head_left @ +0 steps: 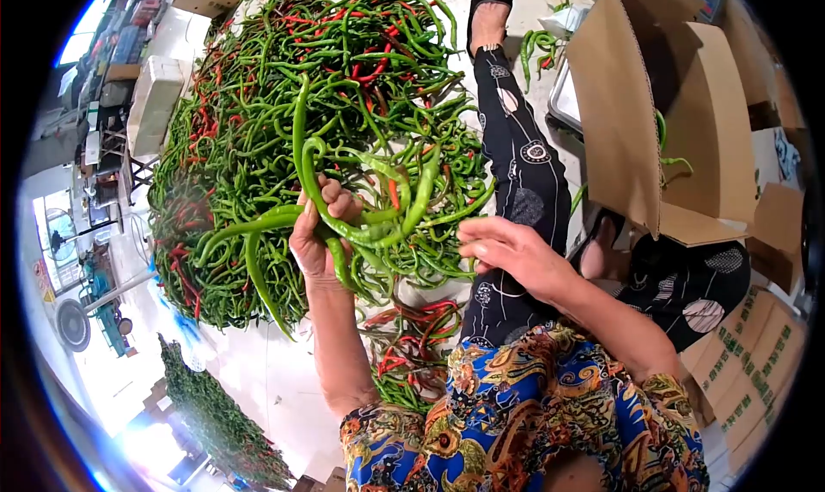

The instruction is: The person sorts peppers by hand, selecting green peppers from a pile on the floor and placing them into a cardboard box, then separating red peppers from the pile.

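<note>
Several long green chili peppers (378, 230) fan out from my left hand (311, 243), whose fingers are wrapped round them. Some of these peppers curl up and to the right, while others hang down to the left. Just right of the bunch is my right hand (520, 253), its fingers stretched out loosely toward the pepper tips, with nothing visible in them. Beneath and beyond both hands spreads a large heap of chili peppers (249, 140), mostly green with red ones mixed in.
A smaller pile of red and green peppers (408, 346) lies close to my body. At right stands an open cardboard box (614, 114) with a few peppers inside. My outstretched leg (524, 157) separates heap and box. Another pepper heap (215, 419) lies lower left; a foam box (159, 105) is upper left.
</note>
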`<state>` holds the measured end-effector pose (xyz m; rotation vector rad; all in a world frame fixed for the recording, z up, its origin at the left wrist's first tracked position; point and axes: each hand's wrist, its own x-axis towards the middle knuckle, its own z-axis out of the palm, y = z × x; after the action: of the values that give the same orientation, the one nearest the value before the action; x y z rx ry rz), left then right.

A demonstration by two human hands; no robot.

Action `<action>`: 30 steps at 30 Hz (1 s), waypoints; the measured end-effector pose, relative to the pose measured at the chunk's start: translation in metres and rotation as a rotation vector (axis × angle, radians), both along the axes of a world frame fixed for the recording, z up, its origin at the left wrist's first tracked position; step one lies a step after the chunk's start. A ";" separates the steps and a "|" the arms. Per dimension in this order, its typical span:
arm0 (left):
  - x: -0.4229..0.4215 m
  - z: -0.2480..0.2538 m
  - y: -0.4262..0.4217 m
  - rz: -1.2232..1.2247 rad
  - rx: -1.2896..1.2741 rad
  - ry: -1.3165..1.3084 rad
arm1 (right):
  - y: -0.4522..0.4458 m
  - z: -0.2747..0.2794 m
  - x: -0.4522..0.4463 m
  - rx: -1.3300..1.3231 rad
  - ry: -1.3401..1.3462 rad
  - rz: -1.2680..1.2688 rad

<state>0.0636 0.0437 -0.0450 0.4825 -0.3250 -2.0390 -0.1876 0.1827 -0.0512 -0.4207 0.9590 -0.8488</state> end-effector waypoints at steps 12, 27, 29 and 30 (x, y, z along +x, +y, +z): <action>-0.023 0.002 0.055 -0.067 0.095 0.064 | -0.047 -0.003 0.021 -0.036 -0.580 -0.152; -0.039 -0.003 0.059 -0.053 0.053 0.083 | -0.030 -0.008 -0.017 -0.101 -0.423 -0.229; -0.039 -0.005 0.060 -0.056 0.058 0.079 | -0.029 -0.003 -0.019 -0.141 -0.324 -0.297; -0.039 -0.004 0.059 -0.053 0.070 0.084 | -0.031 0.002 -0.018 -0.161 -0.279 -0.327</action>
<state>0.0243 0.1028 -0.0495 0.4338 -0.2182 -2.1217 -0.2060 0.1520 -0.0495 -0.2759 0.7107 -1.2525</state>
